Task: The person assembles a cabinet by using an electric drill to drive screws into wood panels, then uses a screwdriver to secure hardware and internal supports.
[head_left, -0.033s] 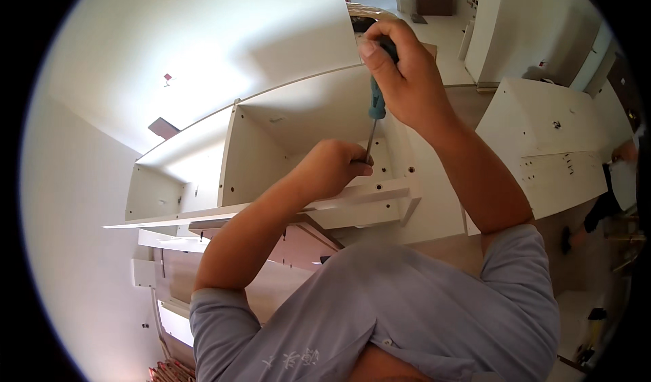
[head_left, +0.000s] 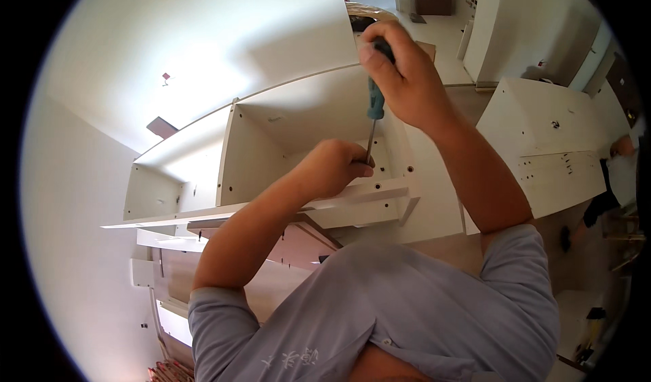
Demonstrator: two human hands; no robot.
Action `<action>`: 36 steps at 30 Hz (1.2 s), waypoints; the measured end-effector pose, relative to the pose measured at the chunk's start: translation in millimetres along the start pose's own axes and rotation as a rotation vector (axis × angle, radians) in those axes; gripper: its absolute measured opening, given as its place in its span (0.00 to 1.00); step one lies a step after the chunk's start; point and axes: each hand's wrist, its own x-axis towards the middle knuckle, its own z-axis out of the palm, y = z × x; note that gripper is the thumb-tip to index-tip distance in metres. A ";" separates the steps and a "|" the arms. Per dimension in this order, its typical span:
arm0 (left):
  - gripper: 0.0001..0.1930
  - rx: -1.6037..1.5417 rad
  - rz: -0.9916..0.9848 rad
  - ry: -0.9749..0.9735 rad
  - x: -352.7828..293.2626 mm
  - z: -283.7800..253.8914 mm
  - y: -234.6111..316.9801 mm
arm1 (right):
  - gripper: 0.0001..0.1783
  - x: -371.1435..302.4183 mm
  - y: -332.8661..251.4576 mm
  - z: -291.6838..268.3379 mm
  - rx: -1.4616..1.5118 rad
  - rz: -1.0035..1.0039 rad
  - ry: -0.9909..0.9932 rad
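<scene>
Head view: at one o'clock from the middle, screwdriver (head_left: 375, 105) with teal handle and thin metal shaft, standing slightly tilted, tip hidden at the left hand (head_left: 330, 168). Right hand (head_left: 410, 78): closed round the handle's dark upper part, thumb laid near the butt end. Left hand: close to the centre, fingers curled in beside the lower shaft; cannot tell whether gripping the shaft or something else there. Beneath, from nine o'clock round to one, open white cabinet (head_left: 251, 151).

Judging by looks: light enough for one hand, rigid throughout, probably grippy at the handle, slicker along the smooth shaft. Hard to break, but liable to scratch the cabinet in a slip. Best taken full-palm round the handle, wrist in line with the shaft, plus a light finger guide at about two o'clock, low on the shaft.
</scene>
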 end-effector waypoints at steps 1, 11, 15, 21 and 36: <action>0.09 -0.027 -0.002 -0.049 2.5 2.2 -2.1 | 0.15 -0.5 1.8 -5.2 -0.016 0.008 -0.074; 0.11 -0.326 -0.031 -0.482 55.9 24.2 -25.2 | 0.26 19.0 23.6 -4.9 -0.220 0.363 -0.413; 0.13 -0.424 -0.059 -0.581 70.2 31.2 -32.8 | 0.27 22.8 46.5 23.3 -0.347 0.355 -0.518; 0.14 -0.492 -0.028 -0.596 68.6 34.2 -37.7 | 0.28 25.9 57.6 47.9 -0.392 0.409 -0.636; 0.20 0.092 0.083 -0.517 71.5 29.0 -28.9 | 0.25 11.2 91.0 30.5 -0.272 0.485 -0.531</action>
